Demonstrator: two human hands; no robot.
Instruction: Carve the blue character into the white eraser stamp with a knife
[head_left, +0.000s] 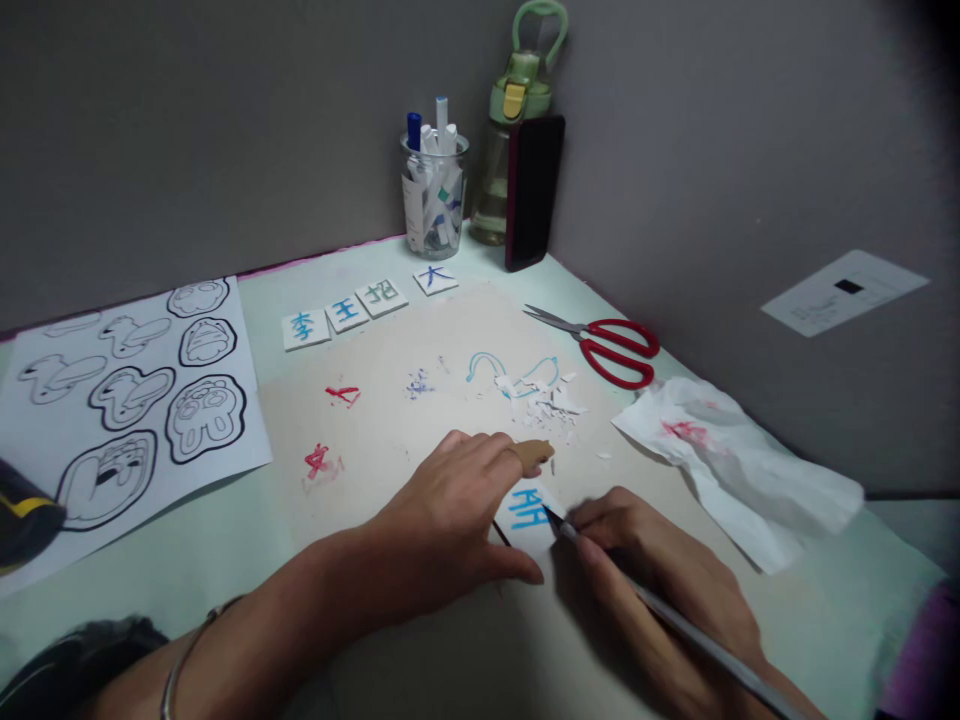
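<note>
My left hand (pixel 457 510) presses a small white tile (pixel 534 532) against the table mat, fingers and thumb around its edges. The tile carries a blue-painted character. A tan covering (pixel 532 455) wraps the tip of one left finger. In my right hand (pixel 675 570) is a slim grey craft knife (pixel 694 635), gripped like a pen, its dark tip touching the tile beside the blue marks. White shavings (pixel 555 402) lie scattered just beyond the left hand. The tile's left side is partly hidden under my fingers.
Several lettered white tiles (pixel 346 314) line the back. Red-handled scissors (pixel 611 350) and stained tissue (pixel 720 450) lie right. A jar of markers (pixel 435 205), a bottle (pixel 491 180) and a phone (pixel 535 190) stand in the corner. Line-drawing sheets (pixel 142 400) lie left; grey partitions enclose the desk.
</note>
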